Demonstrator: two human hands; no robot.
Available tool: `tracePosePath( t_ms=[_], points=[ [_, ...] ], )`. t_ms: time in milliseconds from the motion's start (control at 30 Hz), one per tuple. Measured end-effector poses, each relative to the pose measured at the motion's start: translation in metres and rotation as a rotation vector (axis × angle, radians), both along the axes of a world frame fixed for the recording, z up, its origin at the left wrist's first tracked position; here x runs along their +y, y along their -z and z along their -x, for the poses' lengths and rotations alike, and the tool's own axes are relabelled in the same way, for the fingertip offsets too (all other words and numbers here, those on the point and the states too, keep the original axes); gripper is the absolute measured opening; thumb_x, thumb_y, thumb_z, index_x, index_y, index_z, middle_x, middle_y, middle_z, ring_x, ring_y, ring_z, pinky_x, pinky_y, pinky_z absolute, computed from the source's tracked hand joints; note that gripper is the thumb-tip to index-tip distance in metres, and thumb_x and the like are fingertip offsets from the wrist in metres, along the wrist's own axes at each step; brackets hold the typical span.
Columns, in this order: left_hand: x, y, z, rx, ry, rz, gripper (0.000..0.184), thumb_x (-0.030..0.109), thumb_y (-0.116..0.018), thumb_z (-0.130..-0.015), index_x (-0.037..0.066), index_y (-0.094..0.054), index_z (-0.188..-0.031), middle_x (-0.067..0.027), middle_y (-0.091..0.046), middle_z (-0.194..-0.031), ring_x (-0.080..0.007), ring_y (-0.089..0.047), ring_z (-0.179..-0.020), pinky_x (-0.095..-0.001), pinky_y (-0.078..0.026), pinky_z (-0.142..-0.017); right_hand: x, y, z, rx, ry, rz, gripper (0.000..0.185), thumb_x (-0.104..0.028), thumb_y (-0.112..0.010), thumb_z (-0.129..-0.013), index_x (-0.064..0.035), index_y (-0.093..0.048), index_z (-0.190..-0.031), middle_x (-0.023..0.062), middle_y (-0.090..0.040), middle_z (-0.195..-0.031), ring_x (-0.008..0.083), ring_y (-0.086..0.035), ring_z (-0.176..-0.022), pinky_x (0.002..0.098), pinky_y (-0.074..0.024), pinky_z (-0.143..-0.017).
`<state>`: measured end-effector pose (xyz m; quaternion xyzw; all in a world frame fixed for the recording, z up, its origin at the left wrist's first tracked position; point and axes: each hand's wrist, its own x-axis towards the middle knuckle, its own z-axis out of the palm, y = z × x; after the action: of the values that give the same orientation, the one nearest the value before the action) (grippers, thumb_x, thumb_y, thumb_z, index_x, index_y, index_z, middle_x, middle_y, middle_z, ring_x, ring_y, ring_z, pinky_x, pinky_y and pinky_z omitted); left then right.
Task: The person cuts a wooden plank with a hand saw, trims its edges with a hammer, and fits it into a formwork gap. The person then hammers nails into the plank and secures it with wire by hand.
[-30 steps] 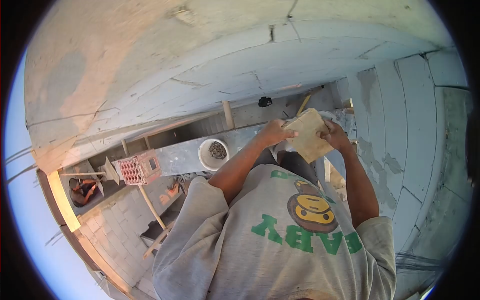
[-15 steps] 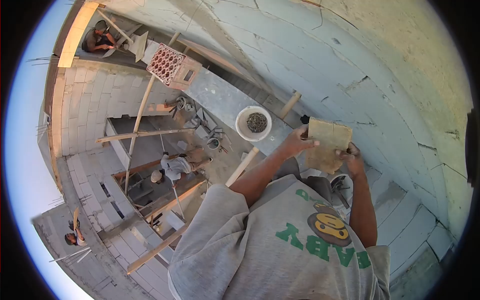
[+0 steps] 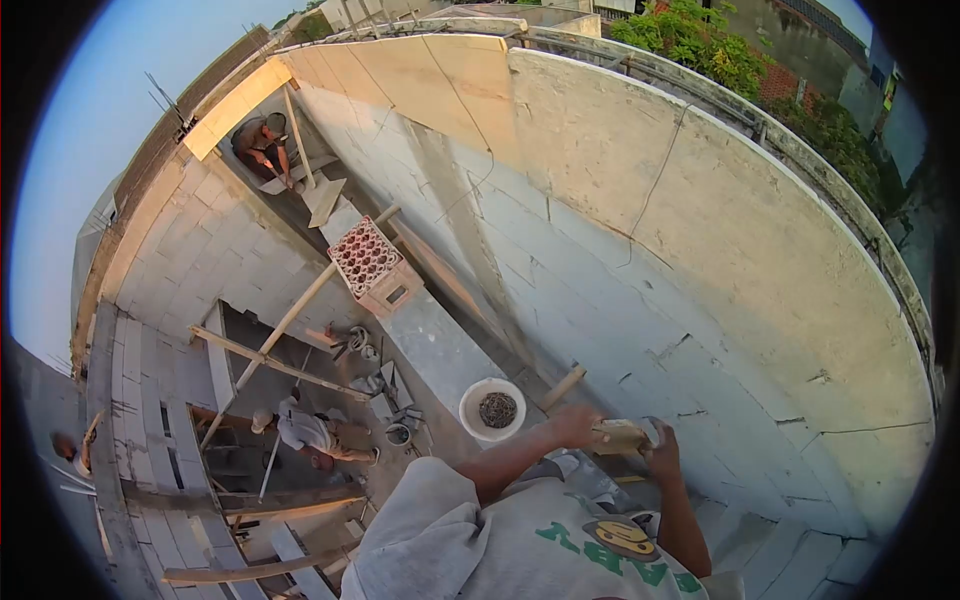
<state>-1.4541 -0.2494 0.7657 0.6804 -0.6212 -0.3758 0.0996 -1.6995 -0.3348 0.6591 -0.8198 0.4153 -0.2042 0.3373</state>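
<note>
My left hand (image 3: 577,426) is closed on the left end of a flat, tan, worn piece (image 3: 618,437), which shows nearly edge-on. At its right end, my right hand (image 3: 660,452) grips the same piece. Just left of my left hand, a white bucket (image 3: 492,409) with small dark pieces, perhaps nails, sits on a grey plank (image 3: 435,340). What the piece is made of I cannot tell.
A red and pink crate (image 3: 375,266) stands farther along the plank. One person (image 3: 263,145) crouches beyond it; another (image 3: 305,430) bends below on the left, near poles and a bucket (image 3: 398,434). A block wall (image 3: 640,330) runs along the right.
The view has swung up and along the wall, bringing its top and the trees into sight. The tan piece has tipped from face-on to nearly edge-on, still in both my hands.
</note>
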Motion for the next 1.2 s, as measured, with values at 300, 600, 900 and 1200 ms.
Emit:
tracePosePath(
  t_ms=[300, 600, 900, 1200],
  points=[
    [-0.015, 0.04, 0.067, -0.254, 0.28, 0.022, 0.041, 0.042, -0.067, -0.079, 0.001, -0.068, -0.084, -0.0233, -0.065, -0.076, -0.0409, -0.065, -0.074, -0.0498, -0.049, -0.066, 0.078, 0.063, 0.123, 0.337, 0.486, -0.406, 0.033, -0.027, -0.061, -0.079, -0.0048, -0.063, -0.103, 0.0193, -0.065, -0.102, 0.0368, -0.063, -0.098, 0.0468, -0.0502, -0.084],
    [-0.074, 0.055, 0.2, -0.315, 1.051, 0.035, 0.039, 0.04, -0.07, -0.076, 0.003, -0.07, -0.091, -0.0222, -0.067, -0.082, -0.041, -0.065, -0.079, -0.0494, -0.05, -0.071, 0.274, 0.111, 0.222, 0.274, 1.114, -1.095, 0.038, -0.025, -0.057, -0.078, -0.0034, -0.066, -0.108, 0.019, -0.065, -0.111, 0.0354, -0.064, -0.102, 0.0471, -0.0499, -0.087],
    [-0.083, 0.063, 0.338, -0.03, 1.101, 0.049, 0.031, 0.027, -0.073, -0.077, 0.001, -0.068, -0.095, -0.0218, -0.067, -0.083, -0.0385, -0.065, -0.08, -0.0447, -0.049, -0.072, 0.337, 0.099, 0.292, 0.116, 1.568, -1.053, 0.033, -0.024, -0.055, -0.078, -0.0049, -0.07, -0.101, 0.0202, -0.066, -0.108, 0.0359, -0.064, -0.101, 0.045, -0.0503, -0.088],
    [-0.05, 0.074, 0.371, -0.012, 1.238, 0.072, 0.034, 0.031, -0.071, -0.079, 0.002, -0.068, -0.097, -0.0213, -0.067, -0.084, -0.041, -0.064, -0.081, -0.0452, -0.049, -0.072, 0.324, 0.043, 0.301, -0.007, 1.566, -0.843, 0.041, -0.032, -0.052, -0.082, -0.001, -0.067, -0.104, 0.0216, -0.065, -0.109, 0.0355, -0.062, -0.104, 0.0433, -0.0474, -0.092]
  ],
)
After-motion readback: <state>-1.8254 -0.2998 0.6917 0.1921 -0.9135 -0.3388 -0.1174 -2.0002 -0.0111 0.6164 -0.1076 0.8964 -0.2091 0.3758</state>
